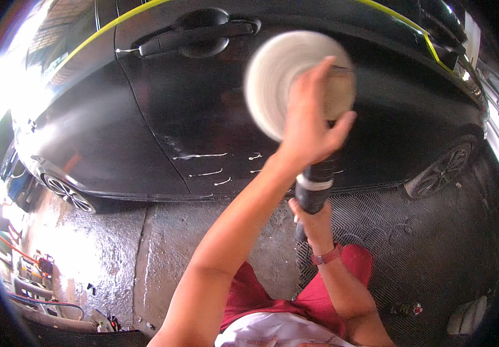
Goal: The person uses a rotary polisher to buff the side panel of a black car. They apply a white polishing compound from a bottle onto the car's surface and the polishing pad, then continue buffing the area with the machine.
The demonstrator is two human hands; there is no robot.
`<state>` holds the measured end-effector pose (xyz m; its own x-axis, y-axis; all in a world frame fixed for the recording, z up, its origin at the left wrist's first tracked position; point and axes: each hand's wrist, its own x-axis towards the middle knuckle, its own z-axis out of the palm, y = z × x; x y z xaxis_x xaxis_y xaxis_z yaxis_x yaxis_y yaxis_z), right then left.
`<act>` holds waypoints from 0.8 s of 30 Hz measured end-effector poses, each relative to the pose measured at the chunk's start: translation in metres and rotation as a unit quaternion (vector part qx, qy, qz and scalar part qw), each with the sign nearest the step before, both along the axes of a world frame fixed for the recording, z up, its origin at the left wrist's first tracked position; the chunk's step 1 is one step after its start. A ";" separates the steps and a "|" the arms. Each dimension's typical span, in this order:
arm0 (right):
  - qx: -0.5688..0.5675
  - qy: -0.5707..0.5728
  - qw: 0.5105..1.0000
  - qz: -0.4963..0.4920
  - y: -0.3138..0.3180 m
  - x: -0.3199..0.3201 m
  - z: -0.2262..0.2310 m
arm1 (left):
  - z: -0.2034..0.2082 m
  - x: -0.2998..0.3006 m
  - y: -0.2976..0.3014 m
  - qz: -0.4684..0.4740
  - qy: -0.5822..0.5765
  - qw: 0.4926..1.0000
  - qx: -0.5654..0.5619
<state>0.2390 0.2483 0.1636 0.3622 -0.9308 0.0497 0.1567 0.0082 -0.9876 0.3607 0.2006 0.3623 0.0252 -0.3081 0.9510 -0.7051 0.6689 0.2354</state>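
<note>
A car polisher (313,188) with a round, pale pad (266,81), blurred as if spinning, is up against the side of a black car (197,110). Over the polisher's head lies my left hand (313,115), fingers curled on its housing, thumb toward the right. Lower down, my right hand (316,224) wraps the rear of the dark body, a reddish watch (327,254) on that wrist. White streaks of what looks like polishing compound (200,155) mark the lower panel, left of and below the pad. The pad's working face is hidden.
Yellow-green masking tape (116,22) runs along the window line, above a door handle (197,32). Wheels (67,194) show at both ends of the car. A dark ribbed mat (370,222) covers wet concrete on the right; hoses and clutter (35,272) lie far left.
</note>
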 end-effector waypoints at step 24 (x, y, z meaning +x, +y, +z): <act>-0.263 0.204 0.941 0.053 0.067 0.180 -0.012 | -0.140 0.201 0.163 -0.042 0.507 0.844 0.170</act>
<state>0.4193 0.3153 0.1516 0.5409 -0.7735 0.3302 -0.2107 -0.5047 -0.8372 0.5622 0.3639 0.2218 0.7381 -0.5992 0.3100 0.0202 0.4789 0.8776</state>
